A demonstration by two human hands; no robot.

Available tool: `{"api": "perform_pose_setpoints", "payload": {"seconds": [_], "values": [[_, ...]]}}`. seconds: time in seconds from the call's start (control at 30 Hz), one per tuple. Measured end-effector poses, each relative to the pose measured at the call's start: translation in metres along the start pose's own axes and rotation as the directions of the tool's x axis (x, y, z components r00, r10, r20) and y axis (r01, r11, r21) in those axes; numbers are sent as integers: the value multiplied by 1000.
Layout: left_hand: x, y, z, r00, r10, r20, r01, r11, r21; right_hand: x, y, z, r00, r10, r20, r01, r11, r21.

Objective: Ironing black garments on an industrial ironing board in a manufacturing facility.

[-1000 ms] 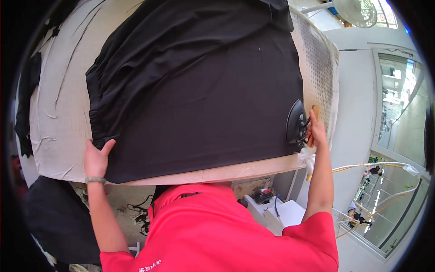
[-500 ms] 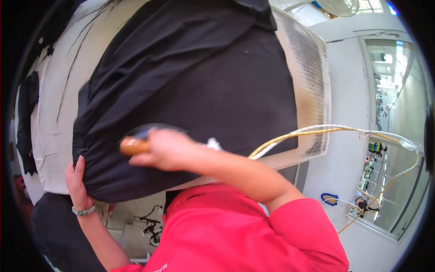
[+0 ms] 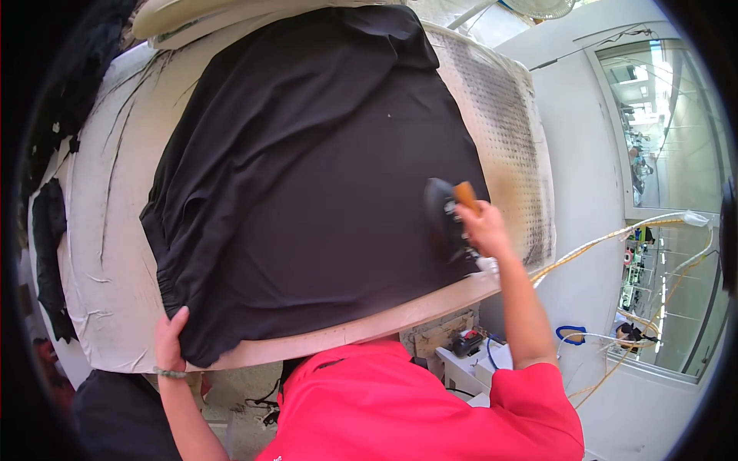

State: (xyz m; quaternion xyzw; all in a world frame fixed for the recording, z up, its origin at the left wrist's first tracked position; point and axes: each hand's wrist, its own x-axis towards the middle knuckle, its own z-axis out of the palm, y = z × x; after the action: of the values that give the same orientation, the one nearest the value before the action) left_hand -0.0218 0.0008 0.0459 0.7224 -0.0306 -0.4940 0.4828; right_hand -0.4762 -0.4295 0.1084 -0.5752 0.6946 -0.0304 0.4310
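A large piece of black cloth (image 3: 346, 207) lies over the pale padded board, creased on its left and fairly smooth on its right. My right hand (image 3: 486, 229) is closed around the orange-brown handle of a steam iron (image 3: 440, 206). Blurred by motion, the iron is over the cloth's right part; I cannot tell whether its sole touches the cloth. At the cloth's near left corner, my left hand (image 3: 171, 339) pinches the gathered edge, thumb on top and the other fingers mostly hidden.
Worn, perforated covering shows on the ironing board (image 3: 507, 146) to the right. White and yellow hoses (image 3: 607, 240) run from the iron to the right wall. Below the board, a white cabinet (image 3: 453, 373) stands near my body. More dark cloth (image 3: 52, 261) hangs at the far left.
My right hand has swept the iron from the cloth's left part to its right side. The cloth's near left corner and my left hand sit slightly lower and further right in view.
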Motion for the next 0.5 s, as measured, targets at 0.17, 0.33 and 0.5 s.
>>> {"api": "perform_pose_setpoints", "payload": {"seconds": [0.17, 0.33, 0.5], "values": [[-22, 66, -27, 988, 141, 61, -56, 699, -713, 90, 42, -79, 994, 22, -109, -10, 994, 111], [-61, 125, -22, 861, 488, 145, -292, 707, -644, 131, -13, -45, 1000, 24, 1, -24, 967, 254], [-69, 119, -17, 938, 339, -69, -296, 680, -671, 34, -144, 108, 912, -106, 397, 95, 994, 47]]}}
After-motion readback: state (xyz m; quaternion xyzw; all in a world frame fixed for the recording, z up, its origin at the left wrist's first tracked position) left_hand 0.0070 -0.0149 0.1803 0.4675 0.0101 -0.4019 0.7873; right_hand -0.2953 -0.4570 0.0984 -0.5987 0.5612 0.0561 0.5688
